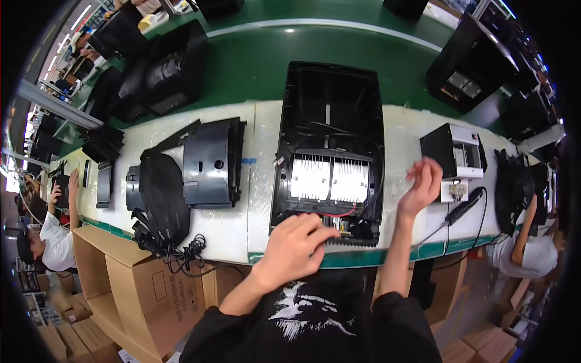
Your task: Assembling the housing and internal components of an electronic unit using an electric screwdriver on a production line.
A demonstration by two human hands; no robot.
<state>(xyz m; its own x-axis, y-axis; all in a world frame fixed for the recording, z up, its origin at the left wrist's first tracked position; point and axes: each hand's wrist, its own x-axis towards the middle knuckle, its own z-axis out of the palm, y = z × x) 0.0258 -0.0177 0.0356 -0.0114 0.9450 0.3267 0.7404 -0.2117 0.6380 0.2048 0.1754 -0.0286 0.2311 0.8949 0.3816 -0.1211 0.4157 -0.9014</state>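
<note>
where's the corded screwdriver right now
In the head view, the corded screwdriver lies right of the right hand, just below the black-and-white box.

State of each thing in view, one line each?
Black housing: open, interior showing
Finned metal part: exposed inside housing
Left hand: fingers bent, at housing's near end
Right hand: raised, fingers curled, contents unclear
Cable: coiled
Black corded tool: lying down
Cardboard box: open

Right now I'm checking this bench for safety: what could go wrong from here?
The thin red wire arcs uncovered just below the silver finned metal block in the open black housing, close to the left hand, so it might snag or get pinched. The corded black pen-shaped tool lies near the front edge of the white-topped bench; a tug could drag it off.
</note>
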